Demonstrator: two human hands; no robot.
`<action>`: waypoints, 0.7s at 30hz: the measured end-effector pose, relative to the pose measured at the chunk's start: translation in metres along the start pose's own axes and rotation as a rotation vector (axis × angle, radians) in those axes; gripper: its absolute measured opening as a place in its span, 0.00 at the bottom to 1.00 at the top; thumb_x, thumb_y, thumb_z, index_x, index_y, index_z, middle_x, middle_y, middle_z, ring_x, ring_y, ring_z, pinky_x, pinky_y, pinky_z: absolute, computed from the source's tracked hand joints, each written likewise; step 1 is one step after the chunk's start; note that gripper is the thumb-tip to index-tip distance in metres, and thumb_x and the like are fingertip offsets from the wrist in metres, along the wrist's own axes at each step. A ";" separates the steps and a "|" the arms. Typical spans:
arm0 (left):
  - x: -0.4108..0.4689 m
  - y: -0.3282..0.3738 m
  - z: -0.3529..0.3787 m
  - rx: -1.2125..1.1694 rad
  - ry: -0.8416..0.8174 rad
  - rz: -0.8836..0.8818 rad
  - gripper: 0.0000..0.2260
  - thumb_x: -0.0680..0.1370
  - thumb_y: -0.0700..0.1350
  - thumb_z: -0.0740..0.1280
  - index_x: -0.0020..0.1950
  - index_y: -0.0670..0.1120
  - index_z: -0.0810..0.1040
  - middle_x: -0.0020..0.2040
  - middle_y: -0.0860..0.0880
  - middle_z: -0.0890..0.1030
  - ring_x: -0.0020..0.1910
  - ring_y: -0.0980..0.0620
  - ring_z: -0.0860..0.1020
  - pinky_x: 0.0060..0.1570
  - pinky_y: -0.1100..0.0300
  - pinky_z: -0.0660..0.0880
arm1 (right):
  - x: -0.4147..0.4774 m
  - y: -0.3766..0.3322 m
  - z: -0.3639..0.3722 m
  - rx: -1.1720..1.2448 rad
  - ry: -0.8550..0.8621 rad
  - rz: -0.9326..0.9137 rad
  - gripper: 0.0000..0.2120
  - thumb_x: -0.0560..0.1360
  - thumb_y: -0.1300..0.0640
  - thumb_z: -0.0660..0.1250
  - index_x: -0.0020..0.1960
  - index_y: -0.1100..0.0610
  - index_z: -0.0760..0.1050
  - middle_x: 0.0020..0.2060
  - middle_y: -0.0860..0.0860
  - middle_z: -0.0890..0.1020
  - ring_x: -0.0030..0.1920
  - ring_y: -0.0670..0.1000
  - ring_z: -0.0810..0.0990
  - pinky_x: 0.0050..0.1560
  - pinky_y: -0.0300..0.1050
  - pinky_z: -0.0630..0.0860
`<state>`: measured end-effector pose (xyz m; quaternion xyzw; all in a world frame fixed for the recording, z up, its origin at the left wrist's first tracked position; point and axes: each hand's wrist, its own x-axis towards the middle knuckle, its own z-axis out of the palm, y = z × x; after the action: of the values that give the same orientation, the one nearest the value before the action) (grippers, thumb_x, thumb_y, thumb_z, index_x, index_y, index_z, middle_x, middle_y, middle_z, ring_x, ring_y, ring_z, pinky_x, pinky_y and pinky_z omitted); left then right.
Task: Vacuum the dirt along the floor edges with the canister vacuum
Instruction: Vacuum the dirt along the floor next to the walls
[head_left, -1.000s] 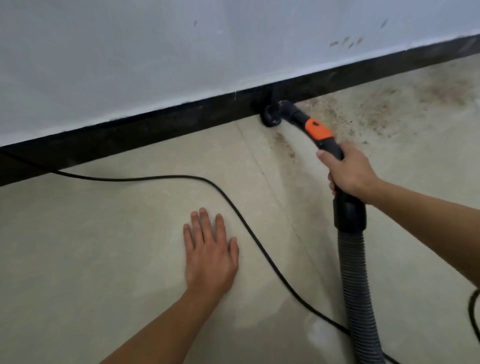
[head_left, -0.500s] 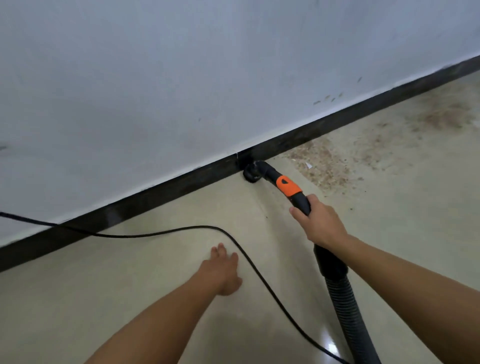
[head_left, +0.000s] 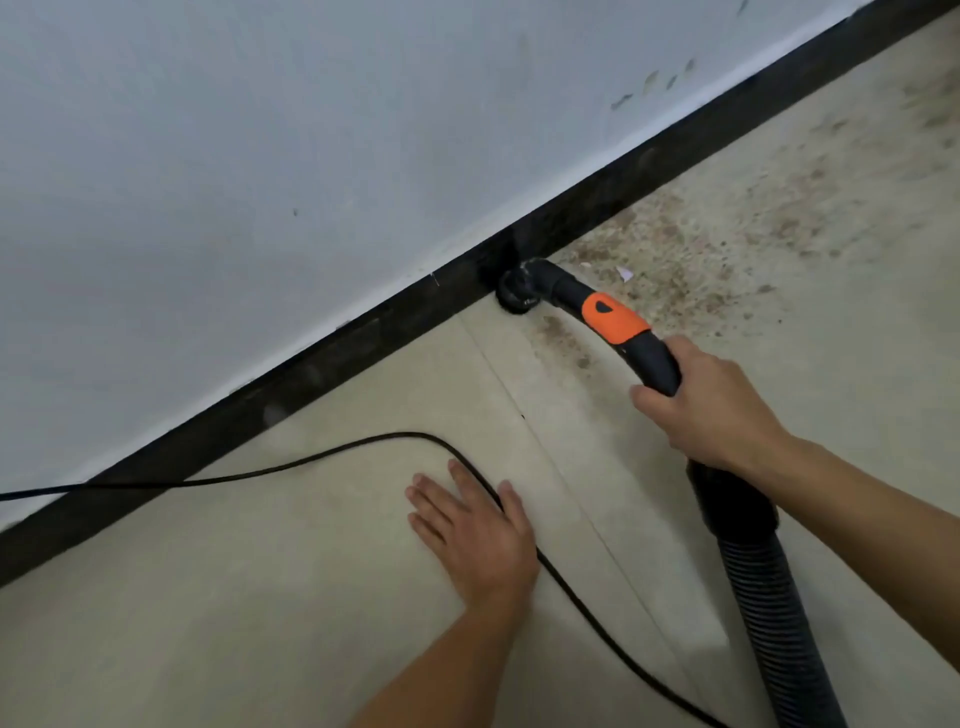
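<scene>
A pale bluish-white wall (head_left: 260, 156) filled the upper left and ran diagonally across the view. A few small greyish scuff marks (head_left: 649, 85) showed toward its upper right. A glossy black skirting board (head_left: 291, 384) ran along its foot. The floor (head_left: 208, 597) was beige tile, with 1 thin grout line (head_left: 540, 441) leading away from the skirting. The light was soft and even, leaving a faint sheen (head_left: 719, 639) on the tile.

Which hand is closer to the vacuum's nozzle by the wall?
Right. The right hand grips the handle just behind the nozzle; the left hand lies flat on the floor, farther back.
</scene>
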<state>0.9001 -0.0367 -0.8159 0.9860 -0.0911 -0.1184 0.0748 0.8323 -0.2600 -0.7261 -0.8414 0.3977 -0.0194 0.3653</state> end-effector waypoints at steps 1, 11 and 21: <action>-0.002 0.000 0.001 0.008 0.009 -0.002 0.33 0.78 0.60 0.47 0.78 0.42 0.57 0.77 0.33 0.52 0.77 0.36 0.48 0.75 0.42 0.44 | -0.007 0.000 0.006 -0.017 -0.049 -0.024 0.11 0.72 0.49 0.68 0.49 0.49 0.67 0.31 0.52 0.77 0.30 0.54 0.77 0.32 0.49 0.75; 0.004 -0.003 0.009 0.009 0.117 0.038 0.30 0.76 0.55 0.51 0.71 0.37 0.69 0.71 0.28 0.63 0.72 0.30 0.61 0.70 0.36 0.58 | 0.029 0.006 -0.014 -0.104 -0.061 -0.006 0.11 0.69 0.52 0.69 0.49 0.50 0.71 0.34 0.53 0.79 0.32 0.56 0.80 0.38 0.50 0.79; 0.000 -0.007 0.009 0.028 0.055 0.098 0.25 0.81 0.52 0.51 0.78 0.49 0.57 0.78 0.36 0.54 0.77 0.38 0.50 0.73 0.38 0.42 | -0.014 0.031 -0.041 -0.140 0.041 0.093 0.12 0.69 0.53 0.69 0.50 0.50 0.70 0.36 0.54 0.80 0.32 0.57 0.81 0.41 0.53 0.81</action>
<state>0.8990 -0.0310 -0.8259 0.9841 -0.1389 -0.0860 0.0693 0.7886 -0.2881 -0.7119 -0.8449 0.4442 0.0084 0.2978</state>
